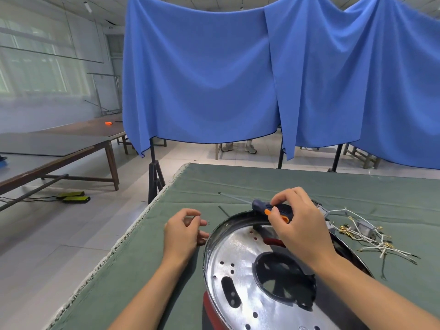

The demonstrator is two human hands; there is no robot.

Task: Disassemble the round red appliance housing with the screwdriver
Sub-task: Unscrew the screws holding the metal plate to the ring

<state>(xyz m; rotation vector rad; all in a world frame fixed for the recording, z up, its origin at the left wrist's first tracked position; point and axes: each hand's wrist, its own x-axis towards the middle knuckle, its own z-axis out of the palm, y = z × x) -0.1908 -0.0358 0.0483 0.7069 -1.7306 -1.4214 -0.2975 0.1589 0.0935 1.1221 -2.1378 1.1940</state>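
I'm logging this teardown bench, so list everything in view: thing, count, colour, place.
appliance housing: one, red shell with a shiny perforated metal plate on top, near edge of the table.
screwdriver: one, dark blue handle with orange accents, metal shaft pointing left, above the housing's far rim.
screw: one, small, metallic, at the left fingertips.
wire bundle: one tangle, white leads with brass terminals, right of the housing.
table: one, green cloth cover.
curtains: blue, hung across the back.
wooden tables: brown, at the left.
left hand: fingers curled, pinching the screw.
right hand: holds the screwdriver's handle.
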